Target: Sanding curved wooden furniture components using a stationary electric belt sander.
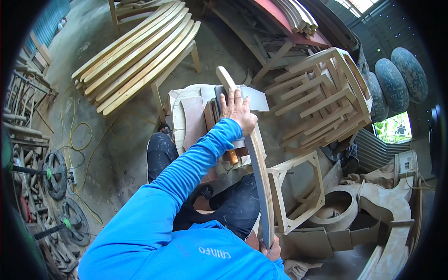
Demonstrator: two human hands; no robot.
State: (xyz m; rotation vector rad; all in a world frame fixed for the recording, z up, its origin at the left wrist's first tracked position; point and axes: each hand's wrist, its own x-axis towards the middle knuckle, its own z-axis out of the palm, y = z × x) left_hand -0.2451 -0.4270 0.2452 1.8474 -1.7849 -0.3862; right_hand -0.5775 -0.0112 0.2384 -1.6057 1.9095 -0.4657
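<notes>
Curved wooden slat (259, 158) stands steeply across the lap, its lower end clamped in the right hand (270, 249), the left hand (238, 111) pressing grey sandpaper (254, 98) flat near its top: sanding seems mid-course, lower length apparently untouched, stacked chair frames (326, 98) waiting just beside.

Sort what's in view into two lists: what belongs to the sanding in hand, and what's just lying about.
In hand:
left hand
sanding sheet
curved wooden slat
right hand

Lying about:
stack of curved slats
wooden frame crate
octagonal wooden frame
yellow cable
tyres
</notes>
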